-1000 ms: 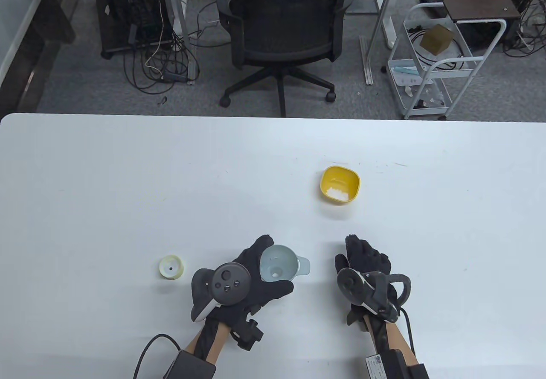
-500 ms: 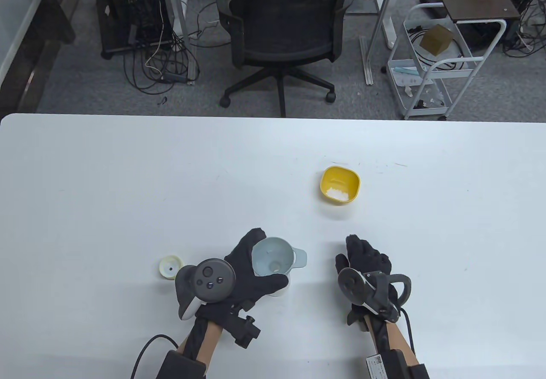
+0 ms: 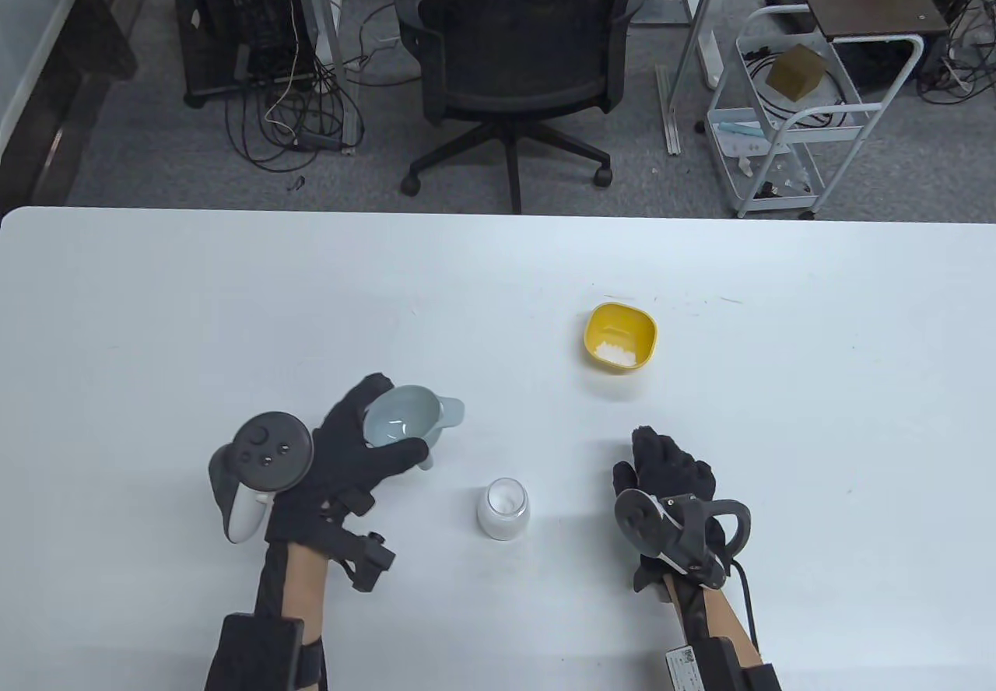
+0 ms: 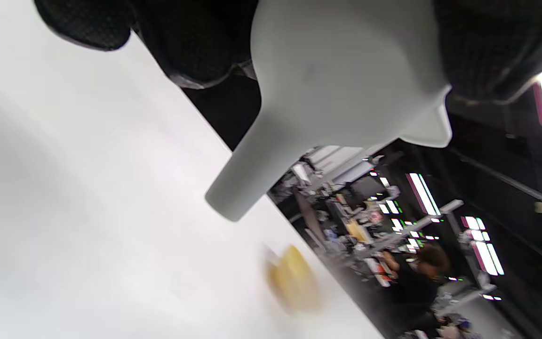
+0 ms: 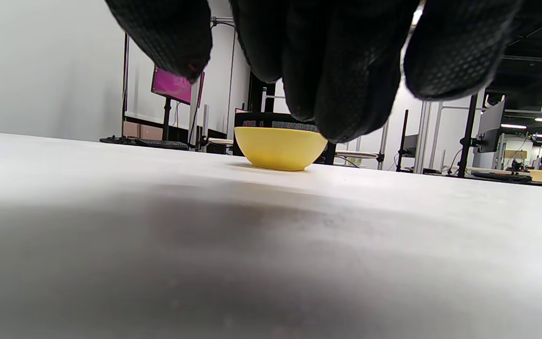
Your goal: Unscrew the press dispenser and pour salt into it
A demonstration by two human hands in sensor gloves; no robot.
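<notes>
The left hand (image 3: 342,450) is gripping the pale funnel (image 3: 401,416) above the table (image 3: 156,317), fingers wrapped round its bowl and the spout pointing down. The open dispenser jar (image 3: 503,510) is standing to its right, apart from both hands. The right hand (image 3: 669,473) is resting near the yellow salt bowl (image 3: 620,337), fingers seemingly loosely together, holding nothing.

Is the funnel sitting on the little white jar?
No, the left hand holds the funnel up, away from the white jar.
</notes>
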